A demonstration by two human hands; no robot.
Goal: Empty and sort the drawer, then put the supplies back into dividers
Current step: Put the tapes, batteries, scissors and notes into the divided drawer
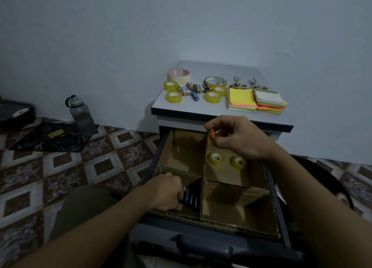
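Note:
The drawer [281, 211] is pulled out and lined with cardboard dividers [203, 173] that split it into several compartments. My left hand [167, 191] rests in the near left compartment, gripping a few blue batteries [191, 197]. My right hand [239, 137] hovers over the far part of the drawer and pinches an orange battery [211, 134] between thumb and fingers. Two small clear tape rolls [216, 158] lie in the far right compartment. On the cabinet top [277, 115] lie more batteries [193, 89], several tape rolls [174, 96], sticky-note pads [242, 98] and scissors [240, 83].
A grey water bottle [80, 115] stands on the tiled floor by the wall at left, next to a dark cloth [50, 137]. A dark box [16, 115] sits at the far left. A dark round object [330, 185] lies right of the drawer.

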